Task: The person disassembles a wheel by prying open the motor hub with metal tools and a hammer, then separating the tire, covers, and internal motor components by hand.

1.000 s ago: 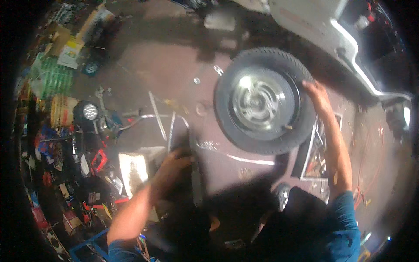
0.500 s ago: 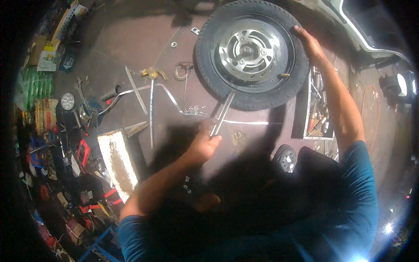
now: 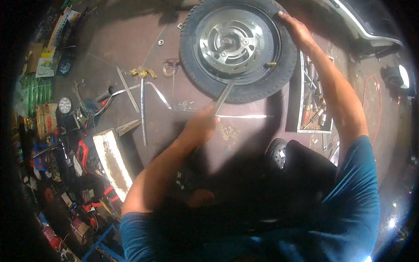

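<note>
A scooter-type wheel (image 3: 262, 72) with a black tyre and a slotted metal brake disc (image 3: 209, 53) lies at the top middle. My left hand (image 3: 201, 125) is closed round a flat metal tyre lever (image 3: 224, 97). The lever's far end meets the inner edge of the tyre at the rim, on the side nearest me. My right hand (image 3: 299, 34) grips the tyre's far right side, fingers over the sidewall. A brass-coloured valve stem (image 3: 270, 64) shows at the rim's lower right.
Left of the wheel lie a hammer (image 3: 143, 102), a flat metal bar (image 3: 127, 89), a T-handled tool (image 3: 172, 66) and small metal pieces (image 3: 183, 105). A metal tray of tools (image 3: 300, 102) stands right. A white block (image 3: 112, 163) and clutter fill the left.
The whole view has shifted a little. My left hand has moved farther forward with the lever, nearer the wheel. The wheel has shifted slightly left and away, my right hand still on it.
</note>
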Action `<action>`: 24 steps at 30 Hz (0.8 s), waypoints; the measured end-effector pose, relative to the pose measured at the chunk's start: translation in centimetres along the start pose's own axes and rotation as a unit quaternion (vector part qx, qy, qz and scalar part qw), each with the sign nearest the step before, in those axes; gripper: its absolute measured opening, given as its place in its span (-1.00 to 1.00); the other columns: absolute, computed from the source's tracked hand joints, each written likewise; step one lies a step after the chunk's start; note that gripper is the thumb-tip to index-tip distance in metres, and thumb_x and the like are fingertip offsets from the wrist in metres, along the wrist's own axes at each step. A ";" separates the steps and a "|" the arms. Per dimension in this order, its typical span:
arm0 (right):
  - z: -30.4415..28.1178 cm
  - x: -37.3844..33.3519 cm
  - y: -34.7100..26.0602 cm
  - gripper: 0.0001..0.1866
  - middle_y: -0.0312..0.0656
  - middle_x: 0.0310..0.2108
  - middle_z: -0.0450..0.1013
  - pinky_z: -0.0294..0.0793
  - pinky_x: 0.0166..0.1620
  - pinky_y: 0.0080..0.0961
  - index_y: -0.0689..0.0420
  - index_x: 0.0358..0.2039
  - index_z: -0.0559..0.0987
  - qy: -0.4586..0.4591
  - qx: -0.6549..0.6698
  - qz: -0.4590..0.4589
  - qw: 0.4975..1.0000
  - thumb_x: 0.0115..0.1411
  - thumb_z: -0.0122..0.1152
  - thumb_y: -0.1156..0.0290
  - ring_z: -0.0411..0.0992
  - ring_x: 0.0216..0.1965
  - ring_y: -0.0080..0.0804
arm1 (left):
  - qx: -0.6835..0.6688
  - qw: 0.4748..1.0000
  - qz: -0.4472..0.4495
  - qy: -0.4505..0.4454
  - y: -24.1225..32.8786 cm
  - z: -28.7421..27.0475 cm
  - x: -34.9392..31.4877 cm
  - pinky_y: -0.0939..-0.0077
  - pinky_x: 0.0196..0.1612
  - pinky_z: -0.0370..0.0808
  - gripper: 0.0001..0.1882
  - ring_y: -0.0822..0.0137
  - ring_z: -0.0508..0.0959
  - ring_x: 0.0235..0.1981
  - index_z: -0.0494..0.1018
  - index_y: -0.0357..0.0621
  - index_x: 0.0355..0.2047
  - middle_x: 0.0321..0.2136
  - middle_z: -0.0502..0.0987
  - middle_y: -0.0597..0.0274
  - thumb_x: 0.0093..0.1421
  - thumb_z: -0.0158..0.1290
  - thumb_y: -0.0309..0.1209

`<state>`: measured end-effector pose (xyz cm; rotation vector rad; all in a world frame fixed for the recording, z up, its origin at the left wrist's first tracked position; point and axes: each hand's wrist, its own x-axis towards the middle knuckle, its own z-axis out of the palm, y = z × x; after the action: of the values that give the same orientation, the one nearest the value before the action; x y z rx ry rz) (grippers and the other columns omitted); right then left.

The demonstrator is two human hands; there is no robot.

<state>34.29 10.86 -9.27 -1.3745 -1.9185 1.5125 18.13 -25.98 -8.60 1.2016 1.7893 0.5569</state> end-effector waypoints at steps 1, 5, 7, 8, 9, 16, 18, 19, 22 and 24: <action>0.0 0.4 0.4 -0.28 -0.10 0.07 0.30 0.00 0.19 -0.32 0.20 0.05 0.38 -0.043 0.038 -0.025 0.998 0.10 0.00 -0.17 0.20 0.11 -0.32 | 0.025 0.999 -0.035 -0.034 0.9 -0.5 0.2 0.27 -0.22 0.38 -0.55 -0.01 0.49 -0.24 0.28 -0.31 0.02 -0.28 0.45 -0.24 0.11 -0.02 -0.40; 0.1 -2.1 0.6 -0.18 0.00 0.10 0.26 0.04 0.18 -0.25 0.24 0.04 0.36 -0.090 0.092 -0.052 0.990 -0.06 0.20 -0.17 0.15 0.15 -0.13 | 0.032 0.999 -0.022 -0.008 0.3 0.0 0.0 0.22 -0.27 0.39 -0.53 -0.07 0.50 -0.31 0.28 -0.30 0.03 -0.31 0.48 -0.21 0.12 -0.03 -0.35; -0.1 -1.3 2.6 -0.20 0.03 0.06 0.29 0.06 0.18 -0.25 0.22 0.05 0.36 -0.030 0.123 -0.017 0.992 -0.04 0.19 -0.15 0.17 0.14 -0.16 | -0.009 0.995 0.025 0.095 -0.1 1.9 -0.2 0.02 -0.26 0.35 -0.68 -0.26 0.41 -0.32 0.31 -0.28 -0.15 -0.39 0.44 -0.26 0.03 -0.09 -0.50; -0.3 -1.1 3.0 -0.20 0.03 0.06 0.29 0.06 0.18 -0.25 0.22 0.05 0.36 -0.029 0.123 -0.016 0.992 -0.04 0.19 -0.15 0.17 0.14 -0.16 | -0.009 0.995 0.025 0.093 0.4 2.3 -0.4 0.02 -0.26 0.35 -0.68 -0.26 0.41 -0.32 0.31 -0.28 -0.15 -0.39 0.44 -0.26 0.03 -0.09 -0.50; 0.2 -1.3 2.9 -0.22 0.03 0.05 0.31 0.07 0.17 -0.26 0.20 0.03 0.38 0.001 0.115 -0.001 0.993 -0.04 0.17 -0.16 0.18 0.13 -0.16 | -0.008 0.996 -0.058 0.073 2.0 2.2 -0.8 0.04 -0.21 0.36 -0.59 -0.25 0.41 -0.27 0.26 -0.25 -0.06 -0.32 0.44 -0.27 0.03 -0.07 -0.48; 1.4 -3.2 -0.1 -0.27 -0.06 0.10 0.26 0.06 0.17 -0.35 0.19 0.07 0.37 0.017 0.084 0.022 0.996 0.04 0.08 -0.13 0.16 0.14 -0.24 | 0.041 0.987 -0.156 0.020 1.4 2.3 -1.7 0.08 -0.12 0.37 -0.48 -0.19 0.44 -0.17 0.20 -0.27 -0.03 -0.32 0.46 -0.27 -0.01 0.00 -0.35; 1.3 -2.7 0.6 -0.28 -0.07 0.11 0.26 0.04 0.18 -0.36 0.17 0.06 0.38 0.001 0.121 0.029 0.992 0.05 0.08 -0.13 0.16 0.14 -0.24 | 0.046 0.982 -0.184 -0.001 1.5 2.3 -1.7 0.07 -0.13 0.37 -0.51 -0.20 0.45 -0.19 0.22 -0.28 -0.07 -0.32 0.46 -0.28 -0.01 0.01 -0.35; 1.2 -2.5 0.8 -0.29 -0.09 0.11 0.27 0.03 0.18 -0.36 0.16 0.05 0.39 -0.014 0.161 0.036 0.986 0.05 0.07 -0.13 0.16 0.14 -0.24 | 0.053 0.976 -0.211 -0.021 1.4 2.4 -1.8 0.06 -0.14 0.37 -0.54 -0.21 0.45 -0.20 0.24 -0.28 -0.11 -0.33 0.46 -0.29 -0.02 0.01 -0.35; 1.3 -2.8 0.1 -0.30 -0.10 0.12 0.26 -0.01 0.19 -0.38 0.17 0.06 0.39 0.033 0.074 0.036 0.996 0.06 0.05 -0.12 0.15 0.15 -0.25 | 0.053 0.979 -0.196 0.004 0.1 3.3 -1.8 0.04 -0.18 0.39 -0.59 -0.21 0.47 -0.25 0.25 -0.25 -0.15 -0.37 0.47 -0.26 -0.02 0.01 -0.37; 1.1 -2.3 0.4 -0.31 -0.11 0.12 0.26 -0.03 0.20 -0.38 0.18 0.06 0.39 0.002 0.074 0.000 0.997 0.08 0.04 -0.12 0.14 0.15 -0.26 | 0.070 0.971 -0.227 0.003 -0.2 4.4 -2.0 0.01 -0.21 0.39 -0.61 -0.21 0.47 -0.29 0.26 -0.22 -0.16 -0.40 0.48 -0.24 -0.02 0.01 -0.39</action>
<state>34.75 8.37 -9.39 -1.3123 -1.7637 1.6167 22.02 -28.31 -10.16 0.8363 2.0508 0.1694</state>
